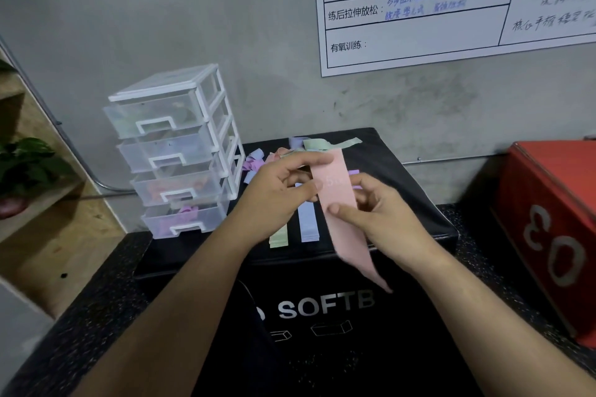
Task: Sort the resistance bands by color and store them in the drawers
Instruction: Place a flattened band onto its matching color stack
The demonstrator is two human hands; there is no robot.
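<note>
Black padded vinyl box (338,361) with grey letters on its front stands nearest, and its top serves as the work surface. Above its near edge, both hands hold one pink flat elastic resistance band (335,193). The left hand (274,196) pinches the upper part between thumb and fingers. The right hand (387,219) grips it lower, with the thumb pressed on the front face and the fingers curled behind. The lower end of the band hangs free in front of the box.

Just behind the hands, flat on the box top, lie a pale green band (279,237) and a pale blue band (309,222), side by side. Farther back is a loose heap of unsorted bands (254,166) in purple, blue and green, partly hidden by the left hand.

On the left stands a clear plastic drawer tower with a white frame (206,126). Its four drawers all look pushed in. The lowest drawer (183,222) shows purple bands, and the third drawer (174,187) holds something orange-pink. The two upper drawers are too cloudy to read.

I judge that the step in hand is checking and straightening the pink band before storing it. The next move probably calls for one hand to let go and pull a drawer open by its white handle, most likely the third one. The other hand would keep the band, which may need folding to fit inside.
</note>
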